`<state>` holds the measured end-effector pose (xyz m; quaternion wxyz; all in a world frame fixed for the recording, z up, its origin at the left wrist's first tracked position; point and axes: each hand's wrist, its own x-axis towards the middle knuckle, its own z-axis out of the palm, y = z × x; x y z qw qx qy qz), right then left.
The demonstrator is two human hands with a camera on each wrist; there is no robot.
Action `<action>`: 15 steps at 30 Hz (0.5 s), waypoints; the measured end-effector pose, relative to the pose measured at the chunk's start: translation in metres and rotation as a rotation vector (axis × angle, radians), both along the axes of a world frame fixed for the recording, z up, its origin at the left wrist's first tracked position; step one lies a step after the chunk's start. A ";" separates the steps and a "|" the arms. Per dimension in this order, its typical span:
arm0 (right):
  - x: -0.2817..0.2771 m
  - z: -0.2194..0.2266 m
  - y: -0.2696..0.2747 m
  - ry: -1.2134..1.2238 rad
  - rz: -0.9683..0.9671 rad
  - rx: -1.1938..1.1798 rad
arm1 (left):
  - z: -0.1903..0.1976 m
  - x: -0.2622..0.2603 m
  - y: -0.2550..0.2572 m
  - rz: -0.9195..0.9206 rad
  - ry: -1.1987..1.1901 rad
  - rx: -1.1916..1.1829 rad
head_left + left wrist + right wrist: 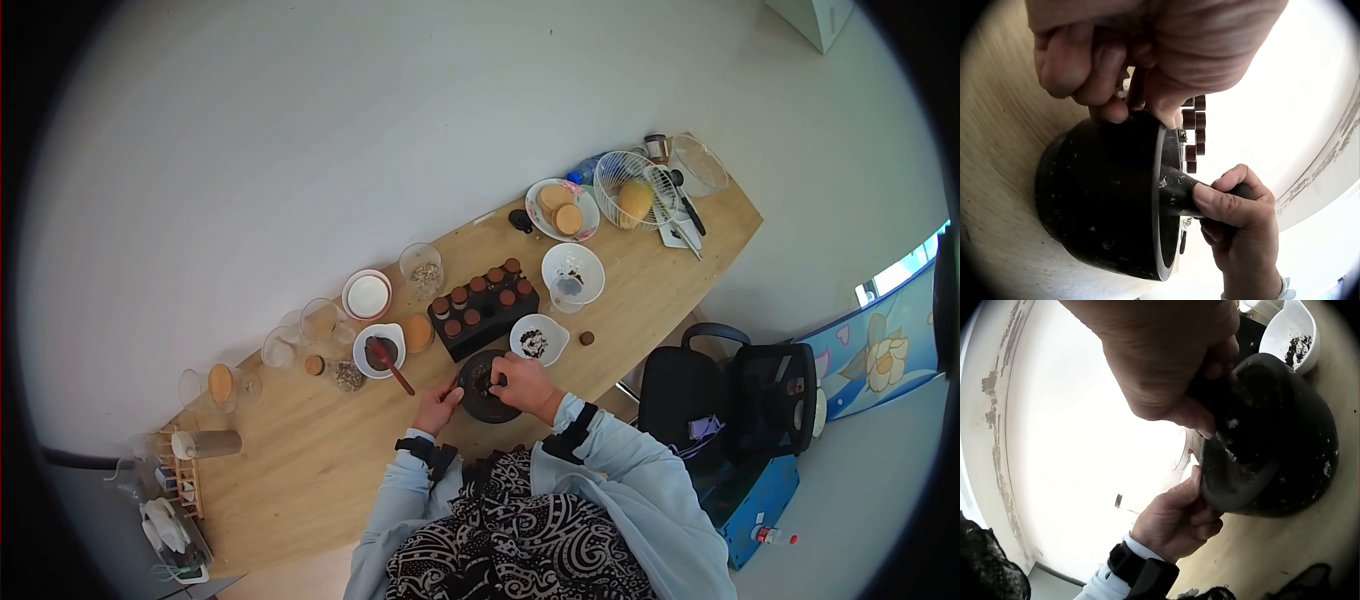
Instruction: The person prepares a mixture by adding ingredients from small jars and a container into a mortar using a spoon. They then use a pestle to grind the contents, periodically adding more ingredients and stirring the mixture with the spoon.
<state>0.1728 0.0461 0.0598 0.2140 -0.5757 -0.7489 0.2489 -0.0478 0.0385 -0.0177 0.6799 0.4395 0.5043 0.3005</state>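
Note:
A black mortar (487,408) stands on the wooden table close to the person's body. My left hand (437,407) grips its rim, thumb over the edge and fingers against the outer wall, as the left wrist view shows. The right hand (527,385) is wrapped around a black pestle (1175,190), whose lower end is down inside the mortar. In the left wrist view the pestle leans across the opening. What lies at the bottom of the mortar is mostly hidden by the hand and pestle.
Behind the mortar stands a black rack (480,318) of jars with brown caps. A white bowl (555,347) with dark and white bits sits close right. To the left is a white bowl (396,336) with a red spatula (398,376). A wire basket (607,190) stands far right.

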 end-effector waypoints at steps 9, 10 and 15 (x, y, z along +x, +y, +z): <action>0.005 0.006 -0.003 -0.050 -0.042 -0.017 | -0.002 0.001 -0.001 0.021 0.001 0.008; 0.003 0.000 -0.004 -0.004 -0.001 0.025 | 0.000 0.001 -0.001 0.021 0.002 0.006; 0.008 -0.002 -0.006 0.043 0.101 -0.015 | 0.000 -0.002 0.000 -0.004 -0.002 -0.059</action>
